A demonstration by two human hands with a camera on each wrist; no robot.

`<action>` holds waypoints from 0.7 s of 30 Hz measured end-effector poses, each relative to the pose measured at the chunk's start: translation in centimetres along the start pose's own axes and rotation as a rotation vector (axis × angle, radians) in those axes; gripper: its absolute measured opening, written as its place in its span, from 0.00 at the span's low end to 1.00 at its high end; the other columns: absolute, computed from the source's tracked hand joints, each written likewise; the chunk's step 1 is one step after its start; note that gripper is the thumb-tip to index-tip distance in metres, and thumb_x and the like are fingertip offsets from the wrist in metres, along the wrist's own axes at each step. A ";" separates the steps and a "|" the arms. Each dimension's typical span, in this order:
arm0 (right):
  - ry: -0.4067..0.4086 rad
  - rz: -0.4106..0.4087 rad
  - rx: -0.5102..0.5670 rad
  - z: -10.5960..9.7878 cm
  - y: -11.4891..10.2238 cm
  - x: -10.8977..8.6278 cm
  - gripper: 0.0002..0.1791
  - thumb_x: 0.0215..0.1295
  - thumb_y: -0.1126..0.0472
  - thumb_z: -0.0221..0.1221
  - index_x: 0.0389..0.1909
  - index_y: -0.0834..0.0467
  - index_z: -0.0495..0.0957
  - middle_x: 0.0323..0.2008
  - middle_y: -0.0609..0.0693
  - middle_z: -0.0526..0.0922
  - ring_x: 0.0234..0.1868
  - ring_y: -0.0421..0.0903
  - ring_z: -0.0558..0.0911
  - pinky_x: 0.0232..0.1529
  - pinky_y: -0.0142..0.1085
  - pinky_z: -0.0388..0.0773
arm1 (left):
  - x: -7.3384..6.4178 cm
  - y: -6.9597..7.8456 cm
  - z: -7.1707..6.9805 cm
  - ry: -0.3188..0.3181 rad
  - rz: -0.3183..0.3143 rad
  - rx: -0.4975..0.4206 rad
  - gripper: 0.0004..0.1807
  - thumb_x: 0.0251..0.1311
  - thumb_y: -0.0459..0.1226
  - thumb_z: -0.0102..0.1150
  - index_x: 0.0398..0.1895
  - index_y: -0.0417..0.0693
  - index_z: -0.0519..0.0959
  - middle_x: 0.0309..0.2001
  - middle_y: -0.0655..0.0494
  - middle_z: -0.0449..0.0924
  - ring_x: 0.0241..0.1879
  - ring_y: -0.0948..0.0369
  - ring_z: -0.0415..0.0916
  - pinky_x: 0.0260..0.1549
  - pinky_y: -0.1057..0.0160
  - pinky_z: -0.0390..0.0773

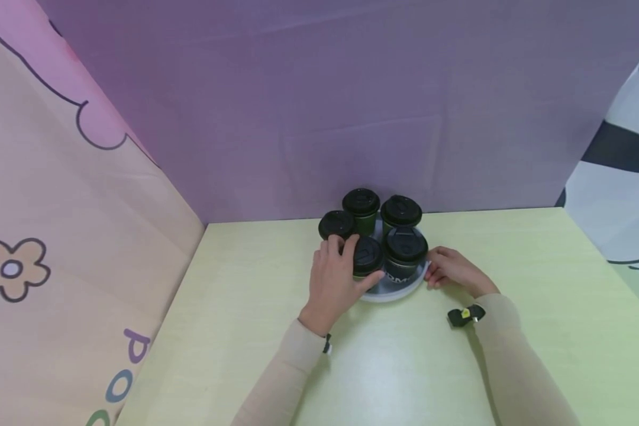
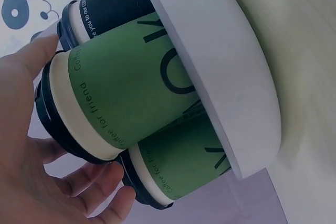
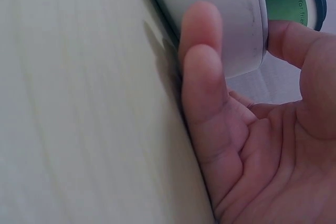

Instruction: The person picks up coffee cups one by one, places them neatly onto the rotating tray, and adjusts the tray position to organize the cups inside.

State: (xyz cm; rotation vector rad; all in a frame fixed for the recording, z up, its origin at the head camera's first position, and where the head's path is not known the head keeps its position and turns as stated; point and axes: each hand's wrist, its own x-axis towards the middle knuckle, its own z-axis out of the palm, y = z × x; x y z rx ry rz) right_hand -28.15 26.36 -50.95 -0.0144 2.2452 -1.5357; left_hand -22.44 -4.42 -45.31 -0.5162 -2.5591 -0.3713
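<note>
Five lidded paper coffee cups, several with green sleeves, stand on a round white tray [image 1: 386, 297]. My left hand [image 1: 334, 283] reaches over the tray's left side and holds the front-left coffee cup [image 2: 128, 82] at its black lid, thumb on one side and fingers on the other. That cup stands upright, its base hidden behind the tray wall in the left wrist view. At the tray's right edge, my right hand [image 1: 454, 271] grips the rim, with the thumb [image 3: 289, 40] at the top edge and fingers [image 3: 202, 77] against the outer wall, low by the table.
A dark cup [image 1: 403, 251] stands at the front right of the tray, with other cups [image 1: 361, 204] behind. The pale wooden table [image 1: 234, 307] meets a purple cloth backdrop [image 1: 298, 106] just behind the tray. A printed cloth [image 1: 74, 225] borders the left side.
</note>
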 end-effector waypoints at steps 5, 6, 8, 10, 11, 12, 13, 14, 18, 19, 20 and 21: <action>0.006 -0.007 0.002 0.0 -0.1 0.0 0.21 0.81 0.54 0.41 0.56 0.70 0.66 0.30 0.52 0.82 0.28 0.42 0.84 0.32 0.35 0.85 | 0.2 -0.5 -0.4 0.012 -0.008 -0.044 0.47 0.55 0.73 0.59 0.68 0.50 0.73 0.51 0.49 0.71 0.46 0.55 0.69 0.42 0.57 0.74; 0.011 -0.010 -0.001 0.0 -0.1 0.0 0.21 0.81 0.54 0.41 0.56 0.70 0.65 0.31 0.52 0.82 0.28 0.42 0.84 0.32 0.35 0.85 | 0.2 -0.7 -0.5 0.021 -0.010 -0.057 0.45 0.57 0.72 0.59 0.67 0.50 0.74 0.51 0.49 0.71 0.46 0.54 0.69 0.42 0.57 0.74; 0.022 -0.014 -0.006 0.1 -0.2 -0.1 0.22 0.81 0.53 0.41 0.58 0.70 0.63 0.31 0.53 0.82 0.28 0.43 0.85 0.33 0.36 0.85 | 0.3 -1.1 -0.7 0.039 -0.014 -0.083 0.41 0.61 0.69 0.58 0.64 0.49 0.76 0.51 0.49 0.73 0.47 0.54 0.70 0.43 0.56 0.75; 0.038 -0.017 -0.010 0.1 -0.3 -0.2 0.23 0.81 0.52 0.42 0.59 0.70 0.62 0.32 0.54 0.82 0.29 0.44 0.85 0.34 0.37 0.85 | 0.4 -1.7 -0.9 0.062 -0.022 -0.119 0.35 0.64 0.65 0.57 0.61 0.49 0.78 0.50 0.49 0.76 0.46 0.53 0.72 0.43 0.55 0.75; 0.049 -0.019 -0.016 0.1 -0.3 -0.3 0.23 0.81 0.52 0.42 0.59 0.69 0.62 0.33 0.54 0.82 0.29 0.44 0.85 0.34 0.37 0.85 | 0.4 -1.9 -1.0 0.074 -0.028 -0.140 0.32 0.66 0.63 0.57 0.59 0.49 0.79 0.50 0.50 0.77 0.45 0.53 0.72 0.42 0.55 0.75; 0.062 -0.021 -0.024 0.1 -0.3 -0.4 0.23 0.81 0.51 0.43 0.58 0.69 0.62 0.33 0.54 0.82 0.29 0.44 0.85 0.34 0.37 0.86 | 0.4 -2.2 -1.1 0.087 -0.032 -0.157 0.30 0.68 0.62 0.56 0.57 0.49 0.80 0.49 0.50 0.79 0.44 0.53 0.73 0.42 0.55 0.75; 0.078 -0.027 -0.037 0.0 -0.3 -0.5 0.23 0.81 0.50 0.44 0.57 0.68 0.63 0.34 0.54 0.82 0.29 0.44 0.84 0.34 0.37 0.86 | 0.4 -2.5 -1.1 0.101 -0.037 -0.173 0.27 0.69 0.60 0.56 0.55 0.49 0.81 0.47 0.51 0.80 0.43 0.54 0.74 0.41 0.56 0.75; 0.100 -0.032 -0.051 0.0 -0.3 -0.6 0.23 0.81 0.49 0.45 0.56 0.68 0.64 0.34 0.54 0.82 0.29 0.44 0.84 0.35 0.37 0.86 | 0.4 -2.8 -1.2 0.116 -0.039 -0.190 0.24 0.70 0.58 0.57 0.53 0.49 0.82 0.46 0.52 0.81 0.41 0.54 0.74 0.40 0.56 0.75; 0.171 -0.096 -0.106 -0.5 -0.4 -0.9 0.23 0.80 0.46 0.48 0.49 0.66 0.68 0.33 0.52 0.81 0.29 0.42 0.82 0.34 0.36 0.84 | 0.5 -3.9 -1.5 0.183 -0.029 -0.225 0.15 0.69 0.49 0.60 0.46 0.48 0.85 0.35 0.54 0.82 0.34 0.56 0.75 0.35 0.57 0.76; 0.180 -0.124 -0.116 -0.6 -0.5 -1.0 0.23 0.80 0.47 0.49 0.48 0.66 0.69 0.33 0.52 0.81 0.29 0.41 0.81 0.34 0.35 0.83 | 0.5 -4.1 -1.5 0.193 -0.029 -0.229 0.13 0.69 0.47 0.61 0.44 0.48 0.85 0.33 0.55 0.81 0.32 0.56 0.75 0.34 0.57 0.76; 0.185 -0.154 -0.118 -0.7 -0.6 -1.1 0.22 0.80 0.47 0.50 0.47 0.66 0.69 0.32 0.52 0.80 0.29 0.41 0.81 0.34 0.35 0.83 | 0.5 -4.3 -1.5 0.201 -0.028 -0.233 0.12 0.68 0.45 0.62 0.43 0.48 0.85 0.31 0.55 0.80 0.31 0.57 0.75 0.32 0.58 0.76; 0.184 -0.185 -0.120 -0.8 -0.7 -1.3 0.21 0.80 0.49 0.50 0.46 0.66 0.69 0.32 0.51 0.80 0.29 0.41 0.81 0.34 0.35 0.83 | 0.5 -4.5 -1.6 0.205 -0.029 -0.236 0.10 0.67 0.44 0.63 0.42 0.48 0.85 0.30 0.55 0.80 0.30 0.57 0.75 0.31 0.58 0.76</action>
